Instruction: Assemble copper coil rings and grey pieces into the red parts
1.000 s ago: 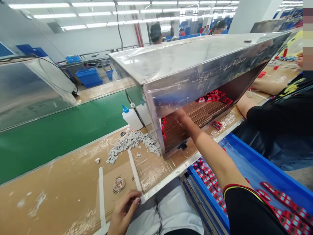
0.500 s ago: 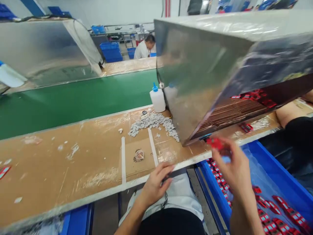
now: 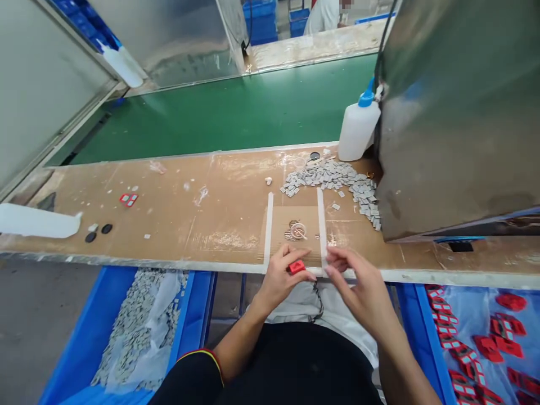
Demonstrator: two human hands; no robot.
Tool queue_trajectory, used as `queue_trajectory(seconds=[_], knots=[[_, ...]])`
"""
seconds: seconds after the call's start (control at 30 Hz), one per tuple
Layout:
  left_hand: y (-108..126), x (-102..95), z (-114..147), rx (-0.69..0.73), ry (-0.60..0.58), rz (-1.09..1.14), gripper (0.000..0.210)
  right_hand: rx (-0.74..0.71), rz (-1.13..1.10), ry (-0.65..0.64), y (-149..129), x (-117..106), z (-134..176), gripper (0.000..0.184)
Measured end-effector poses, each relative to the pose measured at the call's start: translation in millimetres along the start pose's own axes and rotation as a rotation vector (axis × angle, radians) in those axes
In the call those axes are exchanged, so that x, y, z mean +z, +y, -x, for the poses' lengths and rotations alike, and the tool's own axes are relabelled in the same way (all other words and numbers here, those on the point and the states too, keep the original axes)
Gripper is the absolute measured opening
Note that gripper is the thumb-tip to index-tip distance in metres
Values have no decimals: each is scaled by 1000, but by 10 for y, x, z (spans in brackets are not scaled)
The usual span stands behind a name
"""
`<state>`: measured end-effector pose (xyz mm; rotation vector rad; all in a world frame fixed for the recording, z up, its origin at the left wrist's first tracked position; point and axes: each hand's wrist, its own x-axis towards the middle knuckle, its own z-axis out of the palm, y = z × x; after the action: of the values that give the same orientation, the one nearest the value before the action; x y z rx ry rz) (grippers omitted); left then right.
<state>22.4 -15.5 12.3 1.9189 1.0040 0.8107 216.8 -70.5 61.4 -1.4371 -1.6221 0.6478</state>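
My left hand (image 3: 283, 275) is closed on a small red plastic piece (image 3: 296, 266), pinched between thumb and fingers at the bench's front edge. Just to its right, my right hand (image 3: 358, 284) has its thumb and fingers apart, and nothing shows in them. Beyond the hands, a small round clear dish (image 3: 298, 230) sits on a cardboard patch between two white tape strips. A heap of small grey rectangular tiles (image 3: 333, 174) spreads behind it. One red piece with pale inserts (image 3: 129, 199) lies farther left on the bench.
A white bottle with a blue nozzle (image 3: 358, 129) stands beside a big metal housing (image 3: 459, 124). Behind the bench runs a green belt (image 3: 236, 112). Blue bins hold grey tiles at left (image 3: 95, 304) and red pieces at right (image 3: 434, 349). Another white bottle (image 3: 37, 220) lies at left.
The red piece in my right hand by the housing has come to the middle, where my left hand now holds a red piece. My right hand has moved left and opened. The view has turned left.
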Motion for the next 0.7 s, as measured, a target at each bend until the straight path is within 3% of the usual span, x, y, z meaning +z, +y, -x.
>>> queue_trajectory(seconds=[0.13,0.3,0.47,0.7], knots=[[-76,-132,-23,-84,-56,159,57,-4,16,27,236,127,-276,23],[-206,-184,-94,55,-54,299,52,-120,25,-80,334,428,-500,20],[-298,-181,-101,135,-25,321,56,-133,38,24,334,507,-591,21],[-254,-221,-98,30,-97,261,51,-68,13,129,348,493,-656,21]])
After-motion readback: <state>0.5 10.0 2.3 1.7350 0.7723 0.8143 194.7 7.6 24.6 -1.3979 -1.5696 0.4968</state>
